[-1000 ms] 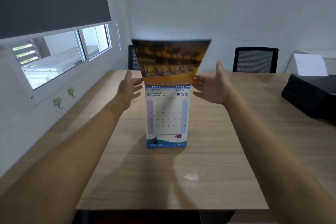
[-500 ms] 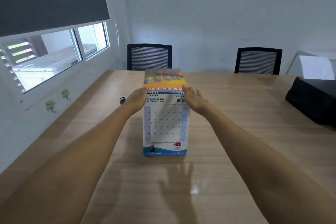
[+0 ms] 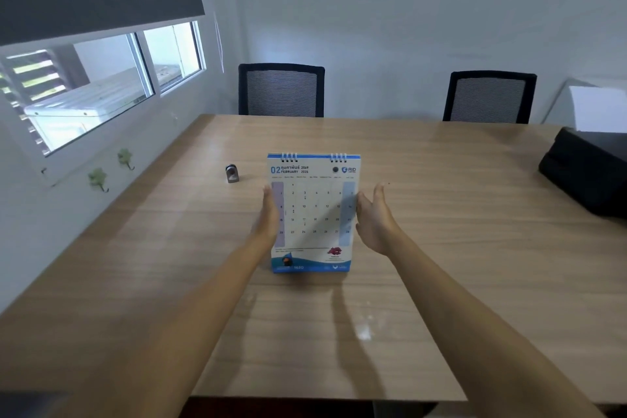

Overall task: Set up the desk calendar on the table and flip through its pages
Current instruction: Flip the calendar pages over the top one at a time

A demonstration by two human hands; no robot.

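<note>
A spiral-bound desk calendar (image 3: 314, 214) stands upright in the middle of the wooden table (image 3: 441, 248), its February 2026 page facing me. My left hand (image 3: 271, 217) is flat against the calendar's left edge, fingers straight and together. Just off the right edge is my right hand (image 3: 373, 217), open with the palm turned toward the calendar; whether it touches the edge I cannot tell. Neither hand grips a page.
A small dark metal object (image 3: 232, 173) sits on the table left of the calendar. A black bag (image 3: 587, 170) lies at the table's right edge. Two black mesh chairs (image 3: 281, 90) (image 3: 488, 97) stand at the far side. A window wall runs along the left.
The photo page that was raised above the calendar has gone over the top and out of sight. Both hands have come down from the top rings to the calendar's sides.
</note>
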